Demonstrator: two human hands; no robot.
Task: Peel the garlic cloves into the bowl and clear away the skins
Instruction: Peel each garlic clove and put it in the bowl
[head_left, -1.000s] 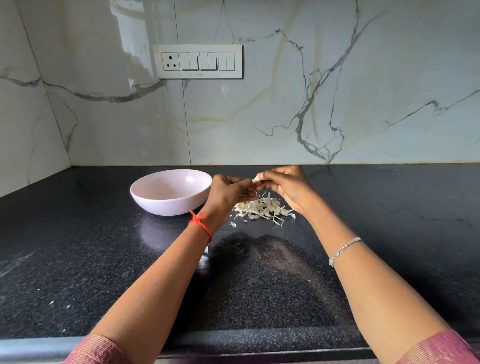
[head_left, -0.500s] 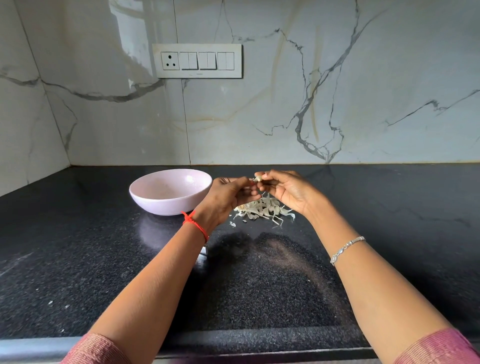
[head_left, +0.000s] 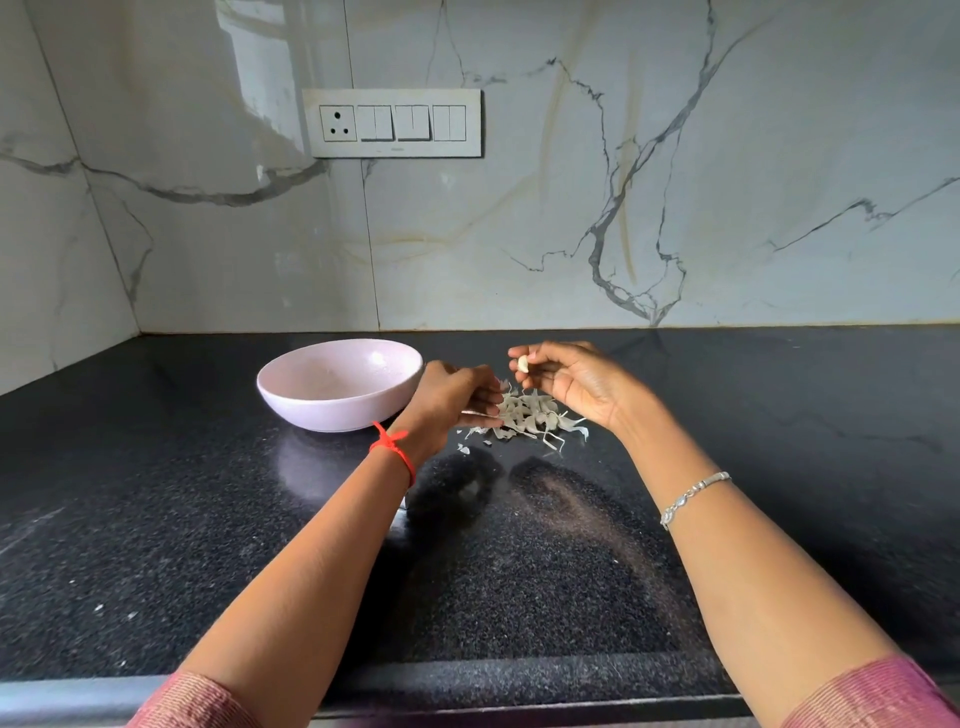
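Wide open countertop (head_left: 156, 519) at near left and far right. Near-centre patch hemmed in by left forearm (head_left: 311, 545) and right forearm (head_left: 753, 571). Blocked left of centre by bowl (head_left: 332, 410), at centre by skins pile (head_left: 530, 415). Gap between bowl and pile filled by left hand (head_left: 447, 400). Right hand (head_left: 576, 384) pinching garlic clove (head_left: 523, 364) over pile's far side. Open strip behind bowl and pile, closed off by marble wall (head_left: 519, 234).

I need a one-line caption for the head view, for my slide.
Right hand pinches a peeled clove over the skins; left hand beside them, bowl further left.
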